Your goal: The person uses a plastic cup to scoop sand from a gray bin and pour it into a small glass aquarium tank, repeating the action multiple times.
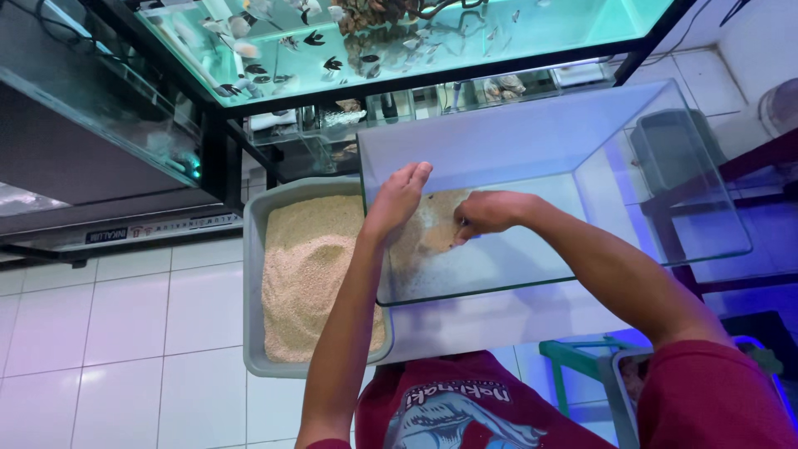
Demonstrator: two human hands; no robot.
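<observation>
White glossy floor tiles [125, 324], square with thin grout lines, tinted violet toward the right. Lit aquarium [399, 37] on a black metal stand across the top — teal water, small dark and pale fish, driftwood at centre.

Empty glass tank [565, 175] — clear rectangular panes, sharp edges — sits in front of the person, its open top facing the camera. Small heap of pale tan sand [432, 229] on its floor near the left wall, fine and grainy, with a thin scatter spreading along the bottom pane.

Both hands reach inside the tank, directly over that heap. Left hand [397, 198]: fingers together and extended, palm turned down toward the sand, loosely open, gripping nothing visible. Right hand [488, 213]: curled into a loose fist just beside the left, knuckles up, at the heap's right edge; cannot tell whether it encloses sand.

Grey plastic tray [253, 291], rounded corners, lies on the floor touching the tank's left side, filled with the same coarse beige sand, surface uneven with a shallow hollow.

Red printed shirt [706, 399] at the bottom edge.
</observation>
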